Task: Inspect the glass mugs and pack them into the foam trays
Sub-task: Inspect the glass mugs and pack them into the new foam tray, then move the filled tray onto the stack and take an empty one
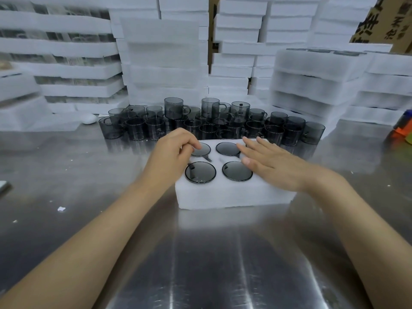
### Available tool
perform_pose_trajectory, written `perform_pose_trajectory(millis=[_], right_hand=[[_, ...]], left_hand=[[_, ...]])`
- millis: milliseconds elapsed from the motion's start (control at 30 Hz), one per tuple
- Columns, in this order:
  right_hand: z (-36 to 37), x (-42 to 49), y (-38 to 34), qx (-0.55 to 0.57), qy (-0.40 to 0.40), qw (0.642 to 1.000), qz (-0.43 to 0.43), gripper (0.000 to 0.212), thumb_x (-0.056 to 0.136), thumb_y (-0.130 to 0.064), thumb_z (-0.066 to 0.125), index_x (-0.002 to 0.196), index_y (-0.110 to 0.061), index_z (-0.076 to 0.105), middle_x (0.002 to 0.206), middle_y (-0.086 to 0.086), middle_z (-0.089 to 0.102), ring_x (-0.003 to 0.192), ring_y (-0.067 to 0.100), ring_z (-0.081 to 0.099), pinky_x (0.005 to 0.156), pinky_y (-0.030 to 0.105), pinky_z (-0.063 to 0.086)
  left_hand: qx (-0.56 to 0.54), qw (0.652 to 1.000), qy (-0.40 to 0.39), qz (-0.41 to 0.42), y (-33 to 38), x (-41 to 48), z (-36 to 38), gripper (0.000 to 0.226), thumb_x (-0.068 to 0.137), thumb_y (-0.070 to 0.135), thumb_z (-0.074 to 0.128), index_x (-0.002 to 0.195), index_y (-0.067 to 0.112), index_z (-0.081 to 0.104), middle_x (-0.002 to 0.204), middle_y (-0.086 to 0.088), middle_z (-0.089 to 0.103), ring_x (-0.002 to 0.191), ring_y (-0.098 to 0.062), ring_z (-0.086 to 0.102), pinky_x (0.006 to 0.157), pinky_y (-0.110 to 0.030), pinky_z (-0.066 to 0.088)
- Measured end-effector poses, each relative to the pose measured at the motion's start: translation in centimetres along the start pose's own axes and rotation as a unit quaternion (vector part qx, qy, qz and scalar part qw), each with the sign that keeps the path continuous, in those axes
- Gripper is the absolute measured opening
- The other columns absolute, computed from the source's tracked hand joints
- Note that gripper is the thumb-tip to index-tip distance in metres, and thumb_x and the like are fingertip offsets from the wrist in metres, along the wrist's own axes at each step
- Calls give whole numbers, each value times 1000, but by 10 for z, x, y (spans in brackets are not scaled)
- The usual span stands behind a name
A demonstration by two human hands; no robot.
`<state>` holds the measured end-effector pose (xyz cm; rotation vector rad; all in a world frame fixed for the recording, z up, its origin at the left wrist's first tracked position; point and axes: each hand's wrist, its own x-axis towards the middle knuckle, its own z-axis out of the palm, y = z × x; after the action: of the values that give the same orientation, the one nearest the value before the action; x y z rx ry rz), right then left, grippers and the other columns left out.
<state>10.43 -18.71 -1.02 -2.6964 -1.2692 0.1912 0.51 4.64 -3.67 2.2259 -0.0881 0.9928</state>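
A white foam tray [223,196] stands on the steel table in front of me, with smoky grey glass mugs sunk in its round holes, among them a front left mug [200,172] and a front right mug [237,171]. My left hand [172,152] rests at the tray's left edge, its fingertips curled down onto the back left mug [201,150]. My right hand [269,165] lies flat with straight fingers over the tray's right side, covering the holes there. Behind the tray stands a crowd of loose grey mugs [211,123].
Stacks of white foam trays [162,61] wall in the back of the table, with more stacks at right [316,83] and left. A cardboard box [383,21] sits top right. A small white object [88,118] lies at back left. Orange items [401,130] are at the right edge.
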Motion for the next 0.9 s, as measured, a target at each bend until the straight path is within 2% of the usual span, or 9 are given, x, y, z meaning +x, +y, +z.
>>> perform_pose_trajectory(millis=[167,267,333,400,533,667,800,867,900], right_hand=[[-2,-2,-3,8,8,1000,-3,65,88,-65,11,149,-44,7,158,-21,-6,145,2,-10,119,31,-7],[-3,-3,-7,11,56,998,-13,58,94,-59,25,148,-39,26,158,-15,13,146,5,7,120,34,8],[-5,-6,-17,9,163,983,-80,43,94,-54,38,126,-32,57,142,-11,45,134,11,36,110,38,31],[-7,-10,-31,16,206,963,-175,32,90,-53,51,90,-24,67,107,-10,62,106,9,51,93,40,42],[-2,-14,-50,-57,96,977,-181,47,75,-67,62,65,-24,47,78,-9,47,105,13,40,86,38,43],[-10,-22,-50,-34,32,992,-115,52,76,-50,69,53,-16,37,68,-3,42,115,9,33,87,37,44],[-26,-45,-40,-19,-81,996,-9,54,55,-59,71,55,-10,48,84,19,59,98,15,52,71,33,51],[-37,-58,-34,-37,-127,990,45,55,44,-66,70,62,-16,56,100,14,66,76,18,56,60,29,42],[-43,-64,-30,-40,-139,987,72,53,42,-65,72,64,-18,58,95,10,68,72,19,57,59,30,42]], left_hand=[[-3,1000,7,-3,0,0,0,32,84,-12,45,81,8,69,90,0,64,79,-17,61,72,-38,48],[-6,1000,10,-7,1,0,0,33,84,-13,44,80,9,69,89,1,64,81,-10,60,73,-32,49],[-8,1000,12,-6,1,-1,0,33,84,-13,44,80,9,69,89,1,63,81,-12,60,71,-28,48],[-3,1000,20,-4,1,-1,0,33,86,-11,44,82,10,68,89,3,62,82,-13,59,68,-22,45],[-29,997,61,-38,-1,-2,1,32,90,-7,43,89,13,67,90,3,63,83,-4,58,69,-10,39],[-77,984,123,-104,-8,-4,4,31,94,-4,38,97,14,64,93,0,62,83,-5,55,79,-20,43],[-64,978,105,-167,-23,-2,7,27,99,3,36,106,14,60,108,-8,61,82,-2,52,83,-24,43],[-62,973,100,-199,-28,0,9,27,100,6,35,109,12,59,114,-9,60,92,-8,55,91,-33,47],[-56,972,94,-209,-30,1,10,27,100,7,34,109,12,59,115,-9,59,97,-12,55,94,-39,46]])
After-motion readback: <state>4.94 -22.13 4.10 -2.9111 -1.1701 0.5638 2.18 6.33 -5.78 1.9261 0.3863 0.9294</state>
